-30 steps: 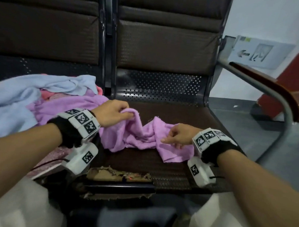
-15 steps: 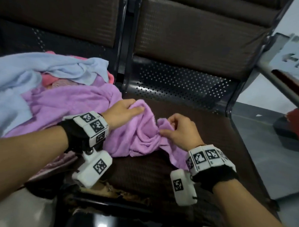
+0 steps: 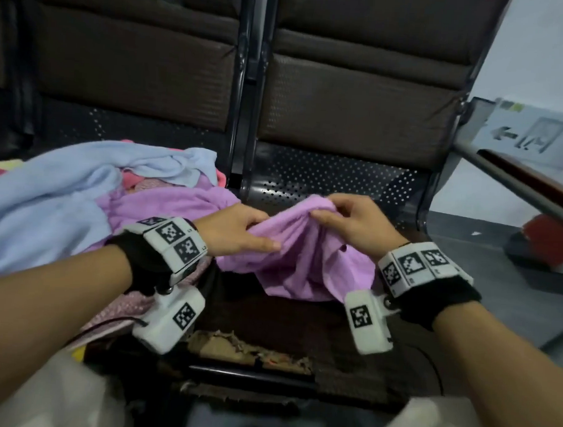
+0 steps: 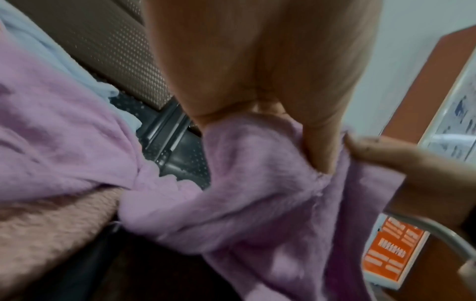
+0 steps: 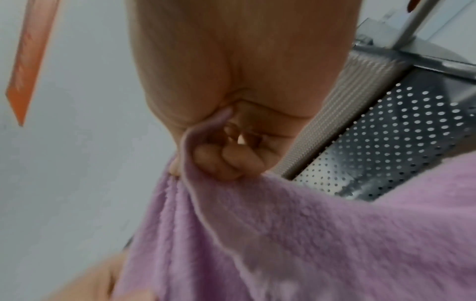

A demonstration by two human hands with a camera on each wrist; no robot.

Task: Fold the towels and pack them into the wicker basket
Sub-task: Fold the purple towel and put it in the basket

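A small purple towel [image 3: 304,259] hangs bunched above the dark bench seat [image 3: 269,316], held up between both hands. My left hand [image 3: 240,231] grips its left part, fingers curled into the cloth [image 4: 257,183]. My right hand [image 3: 347,222] pinches its upper edge, and the right wrist view shows that edge [image 5: 206,203] clamped between thumb and curled fingers. On the seat to the left lies a heap of towels: a light blue one [image 3: 48,203] on top, a larger purple one [image 3: 164,205] and pink cloth [image 3: 136,181] beneath. No wicker basket is in view.
The bench has brown padded backrests [image 3: 343,96] and a perforated metal panel [image 3: 323,179] behind the seat. The seat's front edge [image 3: 235,343] is torn. A metal and wood armrest [image 3: 533,185] runs on the right, with a sign [image 3: 529,133] on the white wall.
Both hands have lifted the small purple towel off the seat and come closer together. The right hand has shifted from the towel's right side up to its top edge.
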